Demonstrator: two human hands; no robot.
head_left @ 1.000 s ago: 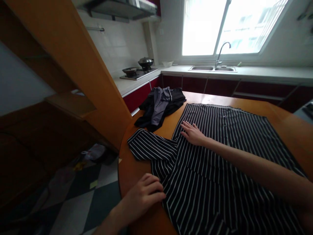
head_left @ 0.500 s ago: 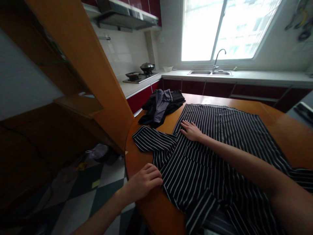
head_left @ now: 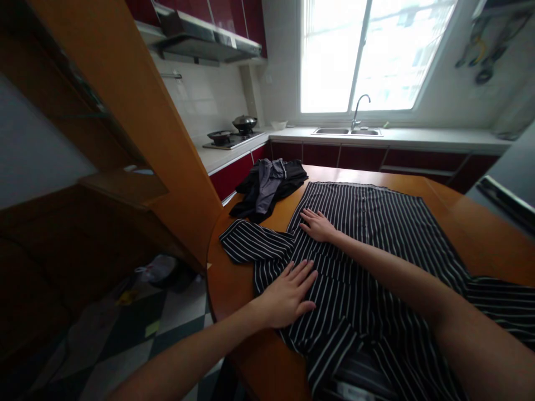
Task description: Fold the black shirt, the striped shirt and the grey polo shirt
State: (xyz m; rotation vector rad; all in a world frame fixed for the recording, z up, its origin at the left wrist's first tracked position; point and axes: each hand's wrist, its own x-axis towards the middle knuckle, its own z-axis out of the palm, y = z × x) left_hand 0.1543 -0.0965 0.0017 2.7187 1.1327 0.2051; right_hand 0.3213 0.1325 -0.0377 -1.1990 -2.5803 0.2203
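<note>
A black-and-white striped button-up shirt (head_left: 397, 225) lay spread on the wooden table (head_left: 476, 225), its hem toward the sink and its collar at the near edge of the view. One sleeve (head_left: 254, 242) reached out to the left over the tabletop, and the other ran off to the right. The right hand (head_left: 318, 226) was palm down on the shirt near its left side edge, fingers extended and a little apart, grasping nothing. The left hand (head_left: 288, 295) was nearer, palm down over the shirt close to the base of the left-lying sleeve, its fingers fanned and thumb out, also without a hold on anything; how firmly either pressed could not be told. A heap of dark clothes (head_left: 271, 186) sat beyond that sleeve. Behind were a double sink (head_left: 330, 131) and a lidded wok (head_left: 244, 123) on the stove (head_left: 236, 140).
</note>
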